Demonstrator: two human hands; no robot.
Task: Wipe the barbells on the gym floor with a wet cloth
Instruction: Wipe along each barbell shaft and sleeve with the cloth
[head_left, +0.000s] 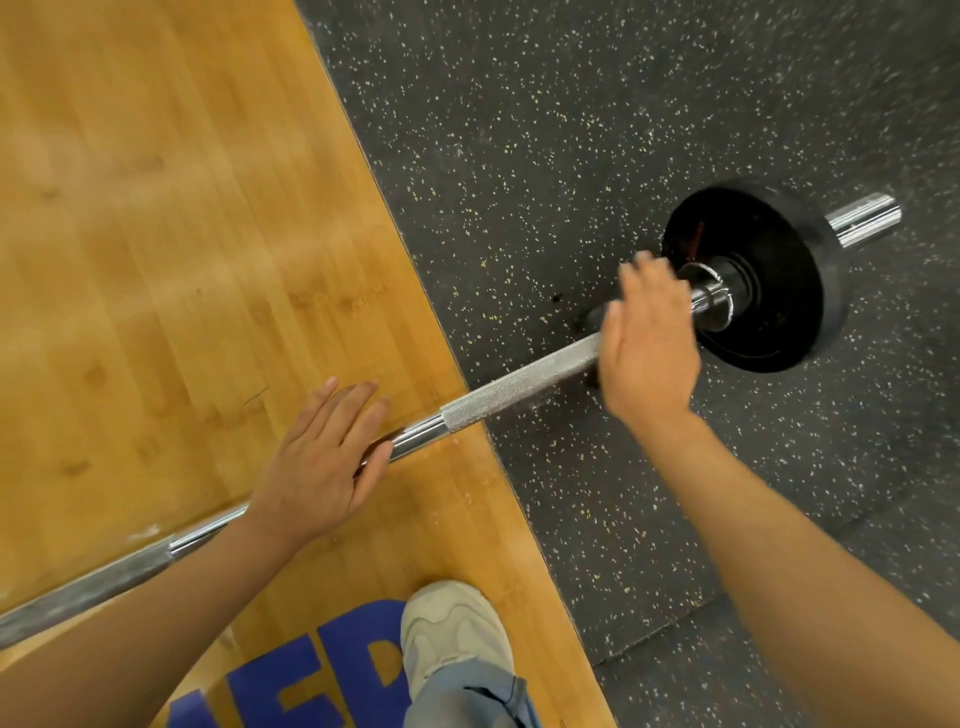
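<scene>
- Across the boundary between two floor surfaces, one barbell is lying diagonally, its shaft running from the lower left edge up to the right.
- One black round plate is sitting on the right sleeve, standing on the speckled black rubber flooring; one chrome sleeve end is projecting beyond it.
- Shaft finish is varying along its length: smooth polished chrome by the left hand, one rough knurled band toward the right hand.
- One left hand is resting on the smooth shaft, fingers straight and loosely spread, thumb lying along the bar; it is gripping nothing.
- One right hand is hovering over or touching the shaft just inside the collar, fingers extended and blurred; whether it is holding anything cannot be told.
- One dark patch is showing beneath the right hand; whether it is cloth cannot be told.
- One pale shoe is standing on the wooden platform, beside blue painted lettering.
</scene>
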